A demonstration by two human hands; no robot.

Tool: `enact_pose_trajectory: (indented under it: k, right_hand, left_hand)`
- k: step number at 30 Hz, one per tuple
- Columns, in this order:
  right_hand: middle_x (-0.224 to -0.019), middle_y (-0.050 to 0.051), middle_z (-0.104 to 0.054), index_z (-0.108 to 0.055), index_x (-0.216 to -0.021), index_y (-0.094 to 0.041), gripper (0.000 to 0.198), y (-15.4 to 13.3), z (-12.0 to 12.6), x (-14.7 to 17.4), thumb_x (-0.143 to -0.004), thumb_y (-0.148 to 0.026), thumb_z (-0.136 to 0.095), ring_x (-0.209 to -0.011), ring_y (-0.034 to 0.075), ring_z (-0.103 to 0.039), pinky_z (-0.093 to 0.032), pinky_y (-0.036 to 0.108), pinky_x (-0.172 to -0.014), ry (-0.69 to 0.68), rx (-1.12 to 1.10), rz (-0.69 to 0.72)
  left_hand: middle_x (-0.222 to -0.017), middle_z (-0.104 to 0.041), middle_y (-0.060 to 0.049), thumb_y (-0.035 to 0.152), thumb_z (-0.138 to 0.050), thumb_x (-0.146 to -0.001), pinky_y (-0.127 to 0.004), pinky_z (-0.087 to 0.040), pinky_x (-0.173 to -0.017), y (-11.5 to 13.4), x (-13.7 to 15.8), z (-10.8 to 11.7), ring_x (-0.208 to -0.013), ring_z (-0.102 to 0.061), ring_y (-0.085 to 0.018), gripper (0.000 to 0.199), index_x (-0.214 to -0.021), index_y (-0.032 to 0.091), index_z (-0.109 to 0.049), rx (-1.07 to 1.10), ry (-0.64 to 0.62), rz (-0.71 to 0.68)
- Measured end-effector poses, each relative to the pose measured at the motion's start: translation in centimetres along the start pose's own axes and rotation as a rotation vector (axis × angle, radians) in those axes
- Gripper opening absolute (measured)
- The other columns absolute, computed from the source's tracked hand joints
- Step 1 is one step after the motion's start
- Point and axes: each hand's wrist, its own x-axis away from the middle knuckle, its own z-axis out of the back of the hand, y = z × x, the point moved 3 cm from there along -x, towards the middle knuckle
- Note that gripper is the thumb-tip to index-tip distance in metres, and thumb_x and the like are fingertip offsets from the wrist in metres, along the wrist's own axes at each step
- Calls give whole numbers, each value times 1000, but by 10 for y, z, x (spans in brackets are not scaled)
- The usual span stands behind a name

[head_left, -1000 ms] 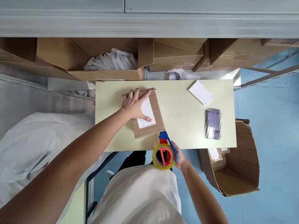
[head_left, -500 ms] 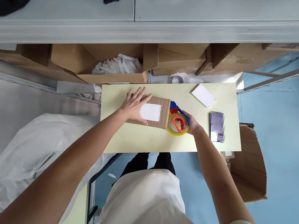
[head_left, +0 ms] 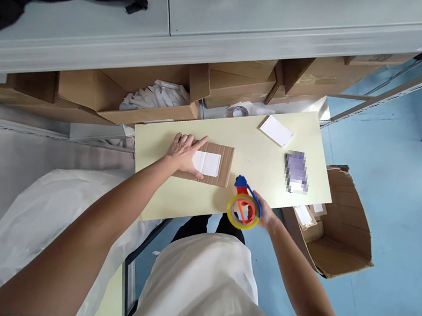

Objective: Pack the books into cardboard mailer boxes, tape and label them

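A small flat cardboard box [head_left: 224, 167] with a white label [head_left: 210, 164] lies on the pale yellow table [head_left: 171, 197]. My left hand [head_left: 182, 154] spans its left end, with fingers bent over the far edge and the thumb near the close edge. In my right hand [head_left: 265, 211] is a tape dispenser [head_left: 244, 205] with a blue and red frame and a roll of clear yellowish tape. It hangs over the table's near edge, apart from the box. The fingers of my right hand are partly hidden behind the dispenser.
White labels [head_left: 276, 131] and a blurred purple item [head_left: 296, 172] lie on the table's right part. Cardboard boxes [head_left: 240, 84] stand on the shelf behind. An open carton [head_left: 350, 226] stands right, a white plastic bag [head_left: 49, 216] left.
My right hand has drawn the tape dispenser away from the box's right end, towards my body. My left hand stays on the box, its fingers now more bent.
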Motion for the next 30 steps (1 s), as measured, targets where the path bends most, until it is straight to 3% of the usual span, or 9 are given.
enact_pose_trajectory:
  k: [3, 6, 10, 12, 15, 19, 21, 23, 30]
  right_hand:
    - [-90, 8, -72, -67, -90, -19, 46, 41, -11, 8, -88, -55, -38, -87, 23, -68, -49, 36, -90, 1, -80, -71]
    - [-95, 8, -71, -66, -91, -19, 48, 50, -34, 1, -89, -55, -34, -92, 23, -67, -49, 36, -91, -7, -137, -24]
    - [-98, 8, -71, -63, -100, -19, 49, 0, -59, -25, -90, -54, -30, -95, 22, -66, -50, 37, -89, -11, -174, 93]
    - [-91, 7, -72, -62, -97, -18, 44, -41, -63, -39, -91, -49, -31, -89, 20, -67, -51, 35, -87, 41, -156, 131]
    - [-80, 6, -71, -61, -94, -16, 40, -101, -62, -56, -92, -45, -33, -76, 19, -67, -53, 34, -80, 37, -94, 101]
    - [-69, 5, -69, -60, -91, -15, 34, -140, -55, -70, -89, -44, -43, -62, 20, -64, -54, 37, -71, -16, 91, 6]
    - [-70, 6, -69, -60, -92, -15, 33, -141, -52, -76, -89, -44, -45, -63, 21, -64, -54, 37, -71, -38, 105, -11]
    - [-75, 6, -70, -60, -94, -15, 34, -134, -53, -80, -89, -44, -44, -68, 21, -65, -53, 37, -73, -79, 67, -18]
    - [-82, 6, -71, -63, -93, -15, 42, -93, -45, -66, -89, -50, -41, -77, 20, -66, -52, 34, -81, -36, -74, -4]
  left_hand:
    - [-128, -44, -18, 78, -66, -34, -48, -10, -105, 1, 0, 2, -119, -38, -39, 141, -148, 23, -5, 2, -1, 5]
    - [-129, -45, -21, 80, -64, -37, -49, -16, -102, 1, 8, 0, -120, -38, -41, 140, -148, 19, -4, 35, 5, 95]
    - [-130, -43, -27, 85, -49, -53, -49, -29, -94, 1, 38, -17, -120, -40, -42, 131, -147, 9, 0, 166, 28, 377]
    - [-133, -41, -27, 81, -44, -62, -44, -35, -91, 5, 55, -27, -120, -42, -40, 121, -146, 6, -3, 252, 26, 416]
    - [-138, -37, -25, 75, -45, -68, -42, -36, -91, 8, 67, -25, -122, -41, -37, 108, -146, 9, -11, 262, 64, 395]
    - [-152, -13, -22, 76, -66, -44, -52, -16, -105, 5, 39, 3, -136, -13, -45, 134, -148, 16, -7, 78, 136, 201]
    - [-154, -5, -18, 72, -72, -32, -51, -7, -108, 6, 15, 10, -137, -7, -45, 143, -148, 20, -7, 37, 62, -21]
    - [-154, -5, -17, 70, -74, -27, -50, -3, -108, 5, -5, 11, -136, -8, -46, 149, -148, 21, -4, 31, 6, -90]
    - [-150, -17, -18, 68, -75, -25, -48, -4, -108, 6, -13, 4, -130, -22, -44, 150, -148, 23, -3, 18, -21, -62]
